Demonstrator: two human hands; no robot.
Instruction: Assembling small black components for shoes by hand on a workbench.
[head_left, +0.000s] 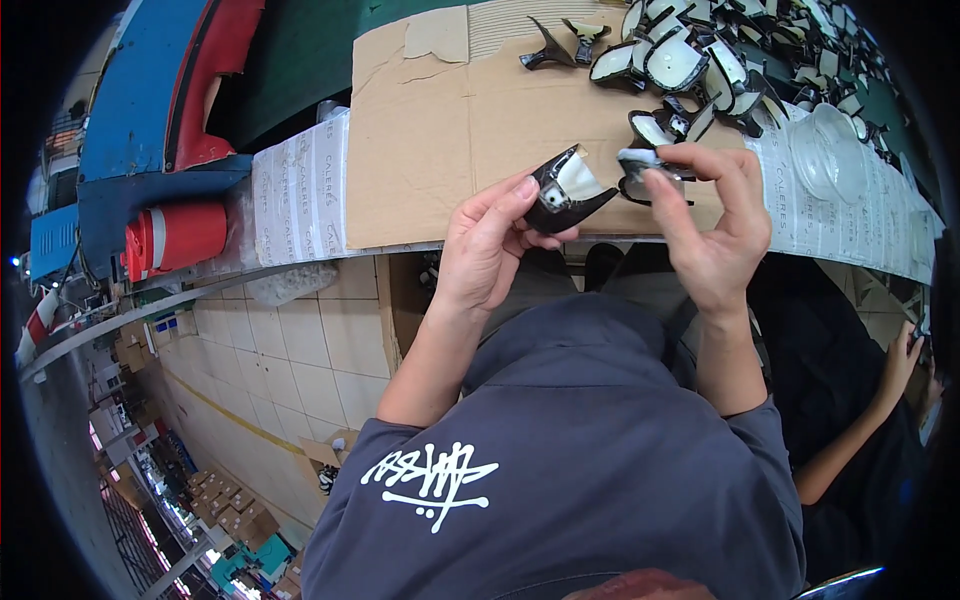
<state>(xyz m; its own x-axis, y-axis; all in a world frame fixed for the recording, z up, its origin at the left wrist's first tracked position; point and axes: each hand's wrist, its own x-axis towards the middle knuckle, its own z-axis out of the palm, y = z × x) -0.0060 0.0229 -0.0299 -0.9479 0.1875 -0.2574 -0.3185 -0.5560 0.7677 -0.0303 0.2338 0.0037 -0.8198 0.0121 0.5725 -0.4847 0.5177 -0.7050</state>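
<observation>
At the far left a blue and red machine housing [160, 100] is standing beside the bench, with a red cylindrical container [178, 237] lying below it. Moving right, a sheet of printed white wrapping [298, 190] is covering the bench edge, and a flattened sheet of brown cardboard [440, 130] is lying on top as a work surface.

Over the near edge of that cardboard the left hand [487, 245] is pinching a black shoe heel with a pale inner face [567, 190], thumb on its near side and fingers curled behind it, so the heel is being held in the air just above the cardboard, tilted with its point aiming right. Just beside it the right hand [712, 225] is arching over from the right, its fingertips pinching a small white and black piece [640, 165], close to the heel's tip; whether the two pieces are touching cannot be told.

Beyond the hands, toward the upper right, a pile of similar black and white heels [720, 60] is spreading across the cardboard and bench. Right of it a clear plastic cup [828, 150] is sitting on more printed wrapping. At the far right edge another person's hand [905, 355] is reaching up near the bench.
</observation>
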